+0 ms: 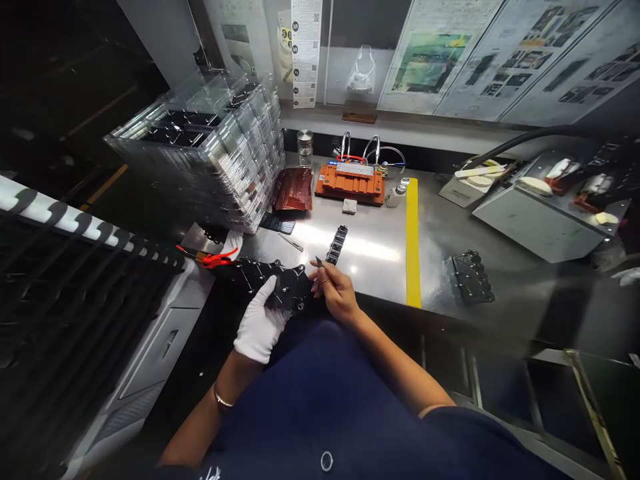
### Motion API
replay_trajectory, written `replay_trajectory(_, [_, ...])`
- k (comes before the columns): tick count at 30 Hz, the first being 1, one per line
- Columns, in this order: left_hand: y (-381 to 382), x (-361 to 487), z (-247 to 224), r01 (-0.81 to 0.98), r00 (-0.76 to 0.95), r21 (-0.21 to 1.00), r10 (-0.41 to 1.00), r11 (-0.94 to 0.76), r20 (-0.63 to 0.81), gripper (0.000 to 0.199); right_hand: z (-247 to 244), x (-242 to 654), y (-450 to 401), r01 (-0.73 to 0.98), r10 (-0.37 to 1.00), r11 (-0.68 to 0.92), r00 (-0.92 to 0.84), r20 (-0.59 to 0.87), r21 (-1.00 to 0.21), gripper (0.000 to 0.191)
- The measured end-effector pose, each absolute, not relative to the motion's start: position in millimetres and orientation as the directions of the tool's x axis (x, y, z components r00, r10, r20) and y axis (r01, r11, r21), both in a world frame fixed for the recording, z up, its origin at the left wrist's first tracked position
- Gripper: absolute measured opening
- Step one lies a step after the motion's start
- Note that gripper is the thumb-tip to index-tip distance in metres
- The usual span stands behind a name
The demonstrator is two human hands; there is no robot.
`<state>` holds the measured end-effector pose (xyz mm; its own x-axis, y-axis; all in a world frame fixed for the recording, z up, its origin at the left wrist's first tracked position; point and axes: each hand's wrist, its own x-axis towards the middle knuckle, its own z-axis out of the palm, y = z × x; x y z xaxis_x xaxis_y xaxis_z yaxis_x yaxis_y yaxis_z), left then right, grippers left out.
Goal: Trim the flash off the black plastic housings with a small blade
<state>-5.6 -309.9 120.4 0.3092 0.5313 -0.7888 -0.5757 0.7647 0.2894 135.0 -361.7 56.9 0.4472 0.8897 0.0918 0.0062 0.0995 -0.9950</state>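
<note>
My left hand point(263, 327), in a white glove, is wrapped round a black molded part point(287, 289) with a round face and small metal fittings at its edge. Close to that part's right side, my bare right hand point(337, 292) pinches a small dark pointed tool point(320, 263), its tip facing up and left. The rest of the tool is hidden in my fingers, so its kind is unclear. Just beyond lies a narrow black segmented part point(337, 244) on the metal table. More black parts point(253, 272) lie left of the held one, beside red-handled pliers point(215, 258).
A tall stack of clear trays point(240, 160) stands at the left back. An orange fixture point(350, 183) with hoses, a glass jar point(305, 148) and a small bottle point(397, 195) are behind. Right of a yellow tape strip point(413, 247) are another black part point(471, 277) and a grey machine point(540, 213).
</note>
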Motion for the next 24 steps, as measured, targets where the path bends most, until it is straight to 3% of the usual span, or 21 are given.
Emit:
replay_trajectory(3, [-313, -7, 123, -0.558, 0.368, 0.248, 0.503, 0.792, -0.782, 0.032, 59, 141, -364, 0.208, 0.855, 0.195, 0.444, 0.27, -0.959, 0.038])
replay_trajectory(5, [-315, -7, 125, -0.548, 0.381, 0.236, 0.491, 0.802, -0.783, 0.031, 62, 140, -367, 0.233, 0.848, 0.24, 0.423, 0.32, -0.942, 0.036])
replay_trajectory(10, [-318, -2, 130, -0.538, 0.366, 0.202, 0.442, 0.819, -0.819, 0.027, 68, 133, -370, 0.124, 0.868, 0.243, 0.415, 0.273, -0.962, 0.028])
replay_trajectory(14, [-317, -4, 132, -0.519, 0.399, 0.188, 0.43, 0.834, -0.81, 0.028, 66, 133, -369, 0.099, 0.842, 0.305, 0.436, 0.317, -0.947, 0.024])
replay_trajectory(20, [-322, -11, 141, -0.408, 0.428, 0.159, 0.342, 0.899, -0.837, 0.031, 58, 152, -363, 0.046, 0.749, 0.216, 0.633, 0.196, -0.975, 0.029])
replay_trajectory(24, [-320, -11, 139, -0.448, 0.387, 0.22, 0.409, 0.867, -0.826, 0.03, 69, 153, -371, 0.067, 0.813, 0.281, 0.514, 0.274, -0.957, 0.023])
